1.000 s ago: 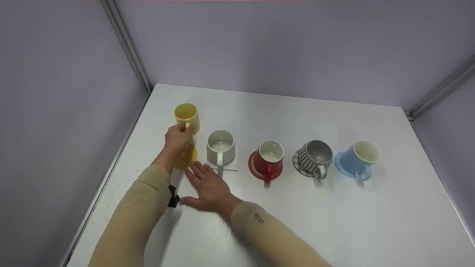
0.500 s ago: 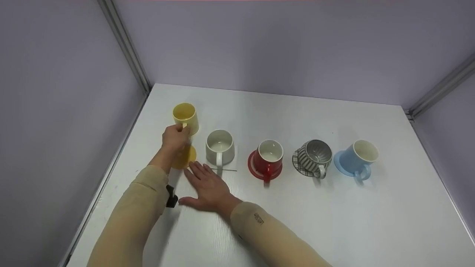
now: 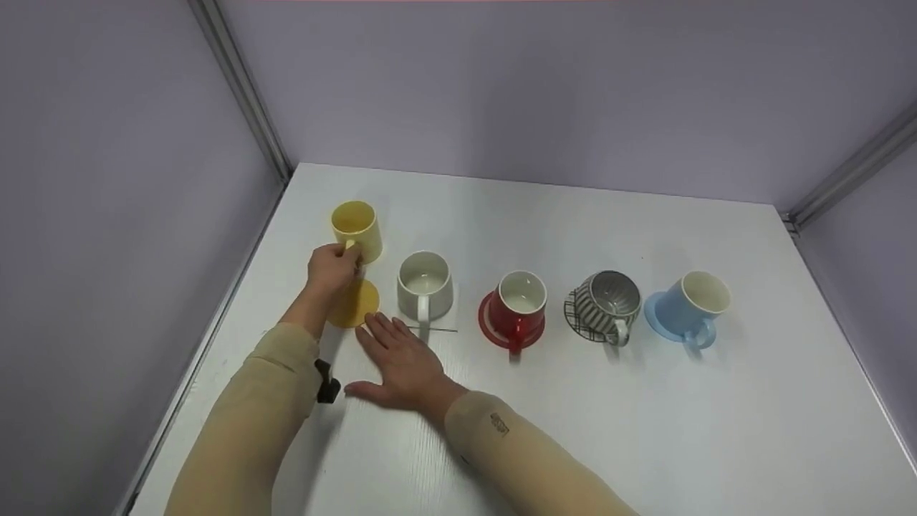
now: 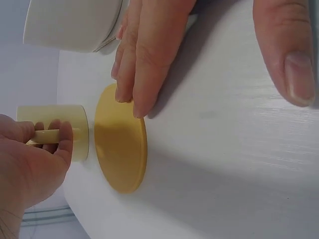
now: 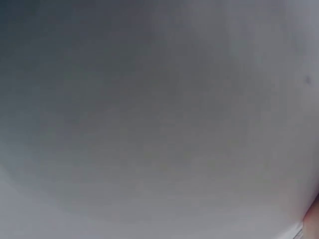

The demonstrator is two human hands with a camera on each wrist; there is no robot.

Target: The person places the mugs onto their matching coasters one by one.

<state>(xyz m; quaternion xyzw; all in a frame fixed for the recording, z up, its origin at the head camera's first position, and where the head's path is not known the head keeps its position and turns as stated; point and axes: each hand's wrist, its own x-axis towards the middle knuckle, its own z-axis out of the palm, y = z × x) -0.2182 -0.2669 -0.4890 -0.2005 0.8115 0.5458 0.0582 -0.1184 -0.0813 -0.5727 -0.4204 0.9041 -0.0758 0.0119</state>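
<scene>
At the left of the table stands an upright yellow mug. My left hand grips its handle, thumb and fingers curled around it in the left wrist view. Just in front of the mug, and apart from it, a round yellow coaster lies flat. My right hand is spread on the table with straight fingers, and its fingertips touch the coaster's near right edge. To the right of the coaster is a white mug. The right wrist view shows mostly a blurred grey surface.
A red mug stands on a red coaster. Farther right are a striped grey mug on a grid-patterned coaster and a light blue mug by a blue coaster. Grey walls enclose the table.
My left hand and the yellow mug have shifted slightly left and a touch nearer. More of the yellow coaster shows now. The right hand has stayed put.
</scene>
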